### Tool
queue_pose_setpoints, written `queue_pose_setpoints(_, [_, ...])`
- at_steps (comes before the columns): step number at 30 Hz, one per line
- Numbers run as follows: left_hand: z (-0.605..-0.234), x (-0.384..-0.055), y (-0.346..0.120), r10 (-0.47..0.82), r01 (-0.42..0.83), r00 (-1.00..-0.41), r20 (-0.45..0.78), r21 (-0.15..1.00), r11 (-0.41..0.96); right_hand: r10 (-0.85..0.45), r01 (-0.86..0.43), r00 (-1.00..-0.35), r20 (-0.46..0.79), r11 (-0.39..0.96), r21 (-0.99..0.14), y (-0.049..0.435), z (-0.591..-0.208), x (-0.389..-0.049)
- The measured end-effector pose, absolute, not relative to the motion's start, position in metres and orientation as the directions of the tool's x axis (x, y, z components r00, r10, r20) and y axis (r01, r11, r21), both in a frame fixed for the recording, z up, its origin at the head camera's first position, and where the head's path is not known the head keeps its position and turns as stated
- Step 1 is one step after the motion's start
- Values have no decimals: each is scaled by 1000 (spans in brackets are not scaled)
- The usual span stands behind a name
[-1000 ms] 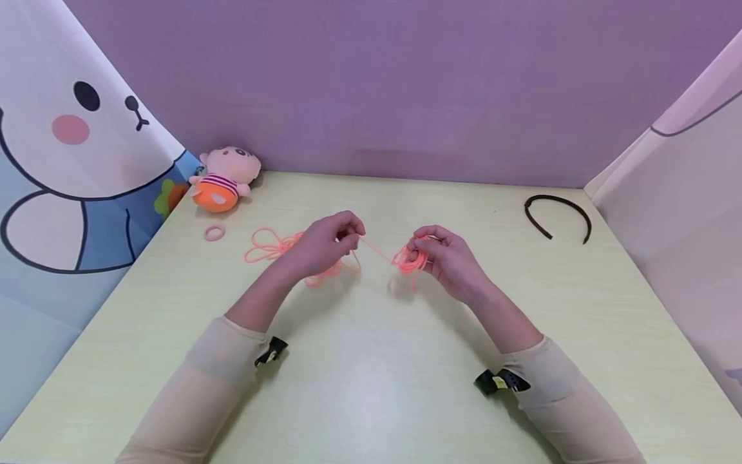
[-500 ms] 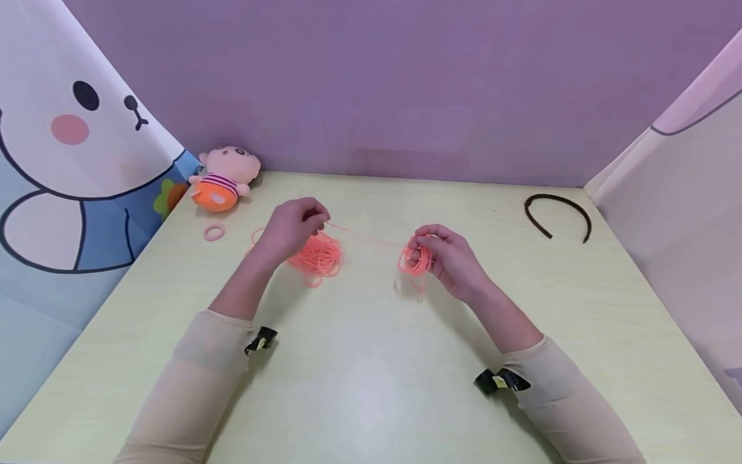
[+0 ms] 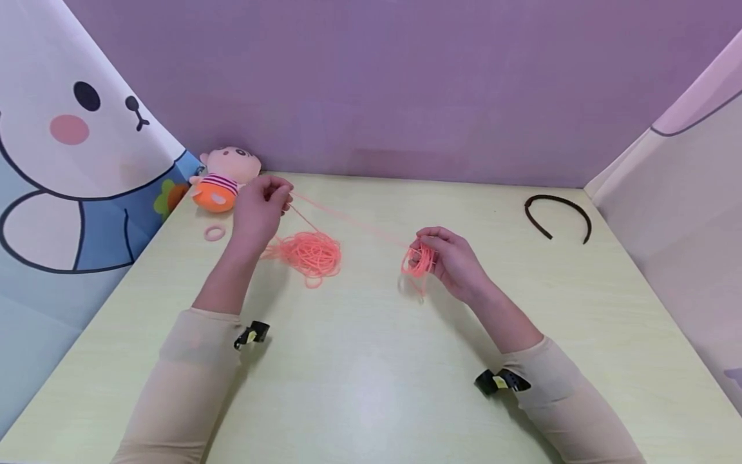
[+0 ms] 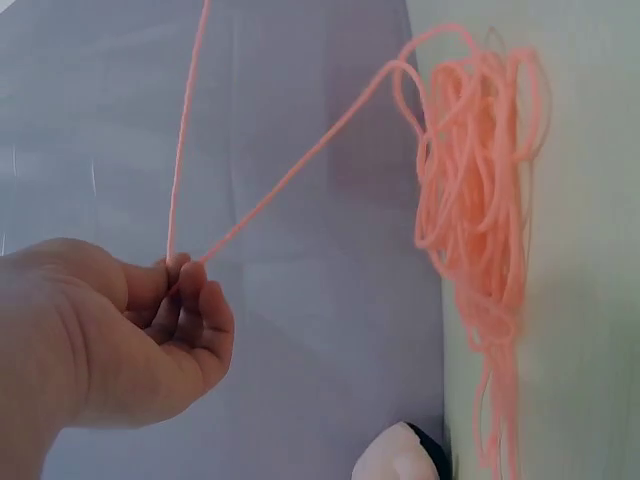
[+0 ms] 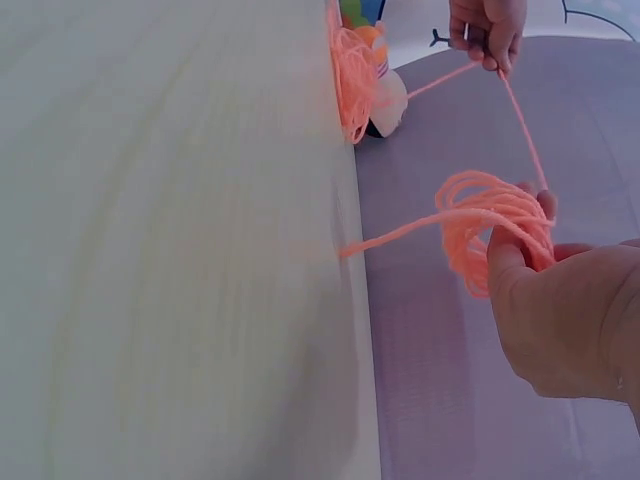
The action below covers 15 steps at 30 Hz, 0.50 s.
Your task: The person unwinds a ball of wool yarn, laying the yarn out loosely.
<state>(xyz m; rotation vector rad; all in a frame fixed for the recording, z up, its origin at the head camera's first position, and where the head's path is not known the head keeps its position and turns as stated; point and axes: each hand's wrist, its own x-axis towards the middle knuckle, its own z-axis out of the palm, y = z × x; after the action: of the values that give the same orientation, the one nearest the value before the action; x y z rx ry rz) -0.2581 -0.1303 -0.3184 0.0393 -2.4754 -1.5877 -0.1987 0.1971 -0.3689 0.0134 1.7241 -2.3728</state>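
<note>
A loose heap of coral-pink cord (image 3: 313,253) lies on the table left of centre. My left hand (image 3: 257,209), raised above and behind the heap, pinches the cord between thumb and fingers. One stretch runs from those fingers down to the heap, as the left wrist view shows, and another spans across to the right hand. My right hand (image 3: 455,261) holds a small wound coil of the same cord (image 5: 490,230), its thumb and fingers through and around the loops. A free cord end (image 5: 365,245) hangs from this coil toward the table.
A plush doll (image 3: 223,180) with an orange bottom sits at the back left corner, close behind the left hand. Near it lies a pink ring (image 3: 214,232). At the back right rests a dark headband (image 3: 559,212). A purple backdrop (image 3: 406,96) rises behind the table (image 3: 371,361).
My left hand has moved left and back, drawing a longer span of cord between the hands and uncovering the heap. The right hand stays almost in place with its coil.
</note>
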Motion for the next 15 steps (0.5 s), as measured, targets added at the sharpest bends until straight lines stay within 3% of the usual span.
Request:
queue_pose_setpoints(9, [-315,-259,-145,-231,6,-968,102,923,384,-169,170,-978,-125,-288,-942,198,-369,-199])
queue_pose_setpoints(15, [-320,-258,-133,-68,50,-993,99,853,519,-180,166,-977,-114,-303,-939,197,-369,-199])
